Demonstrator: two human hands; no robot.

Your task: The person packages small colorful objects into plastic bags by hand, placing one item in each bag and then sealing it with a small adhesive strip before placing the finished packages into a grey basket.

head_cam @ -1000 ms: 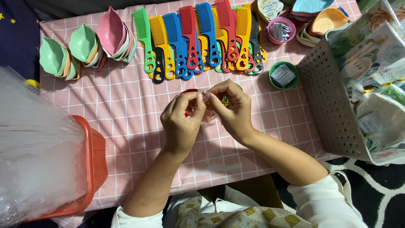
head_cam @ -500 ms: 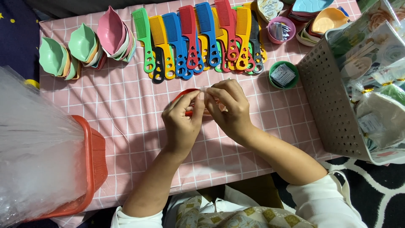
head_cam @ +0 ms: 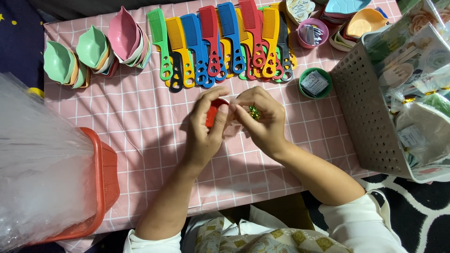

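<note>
— What is held at the middle of the desk [head_cam: 140, 117]?

— A small red object [head_cam: 212, 114] is pinched in the grip of the left hand [head_cam: 204, 129], the thumb and fingers pressed together around it. Its exact kind cannot be told; only a rounded red edge is seen between the fingers.

— And the right hand [head_cam: 262, 122]?

— It is brought against the left one, fingertips touching at the red object. Its grip is closed on something small and pale just beside the red piece, but what is pinched there cannot be made out. A green and gold ring [head_cam: 254, 112] is worn on one finger.

— What is laid out beyond the hands?

— A row of coloured combs [head_cam: 220, 42], overlapping, is spread along the far edge of the pink checked cloth. To their left, stacks of leaf-shaped bowls [head_cam: 93, 51] in green and pink are set. A small green cup [head_cam: 315, 83] holding a packet is placed just right of the combs, near the right hand.

— And at the sides?

— A grey perforated basket [head_cam: 365, 117] filled with wrapped packages is stood at the right edge. At the left, a red tray [head_cam: 105, 178] is covered by a heap of clear plastic bags [head_cam: 37, 164].
</note>
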